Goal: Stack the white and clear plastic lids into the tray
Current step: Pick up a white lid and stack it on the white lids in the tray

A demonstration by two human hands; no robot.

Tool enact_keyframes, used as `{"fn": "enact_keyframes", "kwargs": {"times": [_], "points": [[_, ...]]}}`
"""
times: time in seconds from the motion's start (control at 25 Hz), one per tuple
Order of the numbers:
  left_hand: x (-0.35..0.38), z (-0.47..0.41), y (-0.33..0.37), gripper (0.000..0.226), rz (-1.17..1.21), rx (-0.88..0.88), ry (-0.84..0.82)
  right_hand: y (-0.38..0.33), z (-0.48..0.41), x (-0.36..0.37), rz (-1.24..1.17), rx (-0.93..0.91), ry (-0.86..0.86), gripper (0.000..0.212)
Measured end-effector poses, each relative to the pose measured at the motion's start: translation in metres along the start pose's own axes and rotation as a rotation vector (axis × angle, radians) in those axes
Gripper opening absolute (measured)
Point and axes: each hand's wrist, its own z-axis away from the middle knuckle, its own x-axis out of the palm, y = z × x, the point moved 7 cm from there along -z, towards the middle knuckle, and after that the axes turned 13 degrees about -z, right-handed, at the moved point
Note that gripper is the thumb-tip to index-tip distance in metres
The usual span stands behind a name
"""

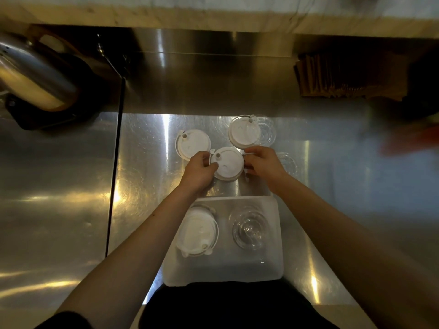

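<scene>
A white lid [228,163] lies on the steel counter just beyond the tray. My left hand [198,170] grips its left edge and my right hand [262,163] grips its right edge. Two more white lids sit farther back, one at the left [193,143] and one at the right [243,131]. Clear lids rest beside the right one [267,130] and to the right of my right hand [288,163]. The translucent tray [273,269] near me holds a stack of white lids [197,233] on its left and a stack of clear lids [249,230] on its right.
A steel counter [147,162] spreads around the tray, with a dark seam [115,167] at the left. A metal cylinder on a black base [35,74] stands at the back left. Brown paper items [344,77] lie at the back right.
</scene>
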Motion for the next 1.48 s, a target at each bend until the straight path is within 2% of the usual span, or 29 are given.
{"fn": "enact_keyframes", "kwargs": {"times": [0.32, 0.68, 1.04, 1.28, 1.48], "points": [[-0.005, 0.006, 0.009, 0.036, 0.065, -0.009, -0.035, -0.008, 0.006, -0.005, -0.034, -0.058, -0.027, 0.022], [-0.016, 0.033, 0.017, 0.031, 0.109, 0.033, -0.036, -0.020, 0.033, -0.009, -0.086, -0.133, -0.041, 0.039], [-0.035, 0.067, 0.020, 0.040, 0.160, 0.079, 0.025, -0.031, 0.070, -0.004, -0.108, -0.262, -0.071, 0.031], [-0.044, 0.097, 0.013, 0.034, 0.216, 0.127, 0.029, -0.036, 0.099, 0.006, -0.185, -0.306, -0.187, 0.026], [-0.046, 0.119, -0.003, 0.029, 0.225, 0.152, 0.010, -0.032, 0.120, 0.008, -0.231, -0.341, -0.148, 0.030]]}}
